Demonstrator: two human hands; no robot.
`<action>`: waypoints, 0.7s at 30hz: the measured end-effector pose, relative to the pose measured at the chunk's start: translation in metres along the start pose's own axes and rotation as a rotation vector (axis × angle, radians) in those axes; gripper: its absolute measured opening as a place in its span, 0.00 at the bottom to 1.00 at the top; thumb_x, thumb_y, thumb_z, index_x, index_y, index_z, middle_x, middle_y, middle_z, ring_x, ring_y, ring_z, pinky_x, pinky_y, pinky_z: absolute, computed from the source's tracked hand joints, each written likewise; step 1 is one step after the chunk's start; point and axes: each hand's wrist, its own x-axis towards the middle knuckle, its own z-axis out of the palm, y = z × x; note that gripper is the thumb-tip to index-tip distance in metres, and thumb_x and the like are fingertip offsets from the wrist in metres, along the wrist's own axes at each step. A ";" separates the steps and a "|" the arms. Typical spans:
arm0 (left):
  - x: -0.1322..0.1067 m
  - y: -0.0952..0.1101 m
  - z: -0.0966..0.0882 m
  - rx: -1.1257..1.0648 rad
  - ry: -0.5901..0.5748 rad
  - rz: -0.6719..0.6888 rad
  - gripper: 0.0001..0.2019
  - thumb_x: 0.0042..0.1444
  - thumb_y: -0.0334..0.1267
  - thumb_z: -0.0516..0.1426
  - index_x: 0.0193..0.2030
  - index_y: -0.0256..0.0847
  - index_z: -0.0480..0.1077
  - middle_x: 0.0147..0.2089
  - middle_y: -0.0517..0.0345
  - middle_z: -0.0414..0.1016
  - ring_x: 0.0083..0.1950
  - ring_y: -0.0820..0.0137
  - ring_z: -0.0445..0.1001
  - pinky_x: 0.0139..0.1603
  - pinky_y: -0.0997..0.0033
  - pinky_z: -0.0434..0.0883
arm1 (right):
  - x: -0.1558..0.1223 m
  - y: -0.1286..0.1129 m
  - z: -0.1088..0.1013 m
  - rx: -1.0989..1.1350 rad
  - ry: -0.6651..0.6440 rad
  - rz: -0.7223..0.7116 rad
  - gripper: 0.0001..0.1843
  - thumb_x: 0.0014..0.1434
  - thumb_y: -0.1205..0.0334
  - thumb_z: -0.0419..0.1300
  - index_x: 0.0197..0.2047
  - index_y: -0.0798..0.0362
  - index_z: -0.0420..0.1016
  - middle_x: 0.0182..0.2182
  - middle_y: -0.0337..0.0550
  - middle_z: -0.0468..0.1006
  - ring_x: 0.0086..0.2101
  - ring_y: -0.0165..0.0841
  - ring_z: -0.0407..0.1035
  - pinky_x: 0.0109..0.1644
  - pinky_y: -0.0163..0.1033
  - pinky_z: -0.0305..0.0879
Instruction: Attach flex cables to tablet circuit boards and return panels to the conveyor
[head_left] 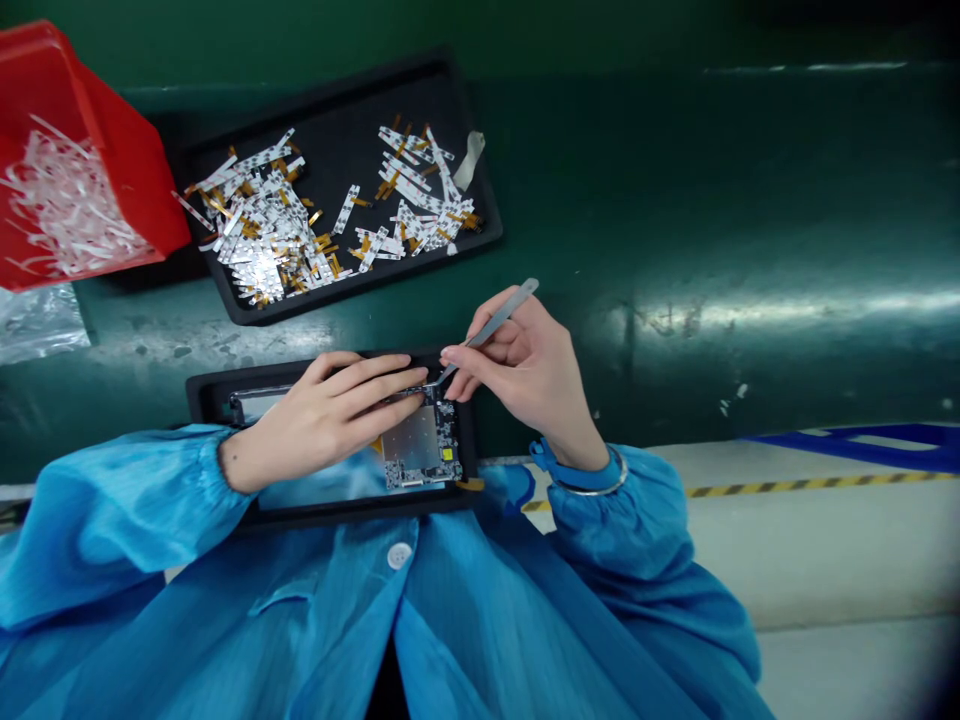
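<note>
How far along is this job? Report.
Done: a black tray holds heaped foil strips with gold tails, and a red bin holds white scraps. In hand: the right hand works steel tweezers at a circuit board, the left hand beside it. Left: that board sits in its tray; nothing further shows.

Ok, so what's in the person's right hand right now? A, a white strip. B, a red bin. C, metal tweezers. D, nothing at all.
C. The right hand pinches the metal tweezers between thumb and fingers, their tips angled down toward the circuit board in the black tray.
</note>
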 end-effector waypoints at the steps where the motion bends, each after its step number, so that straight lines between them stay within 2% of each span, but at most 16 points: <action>1: 0.000 0.000 0.000 0.000 0.002 0.000 0.15 0.71 0.31 0.50 0.61 0.37 0.68 0.66 0.51 0.70 0.66 0.59 0.69 0.58 0.58 0.63 | 0.000 0.000 0.000 -0.002 -0.002 -0.006 0.19 0.53 0.57 0.72 0.34 0.46 0.62 0.19 0.26 0.74 0.20 0.33 0.77 0.21 0.35 0.76; 21: 0.001 -0.002 0.001 -0.022 0.017 0.004 0.16 0.71 0.31 0.50 0.62 0.34 0.66 0.63 0.48 0.73 0.65 0.60 0.69 0.57 0.59 0.63 | 0.001 0.000 -0.003 0.014 -0.031 -0.009 0.20 0.53 0.58 0.72 0.34 0.47 0.62 0.23 0.28 0.77 0.21 0.32 0.77 0.22 0.34 0.77</action>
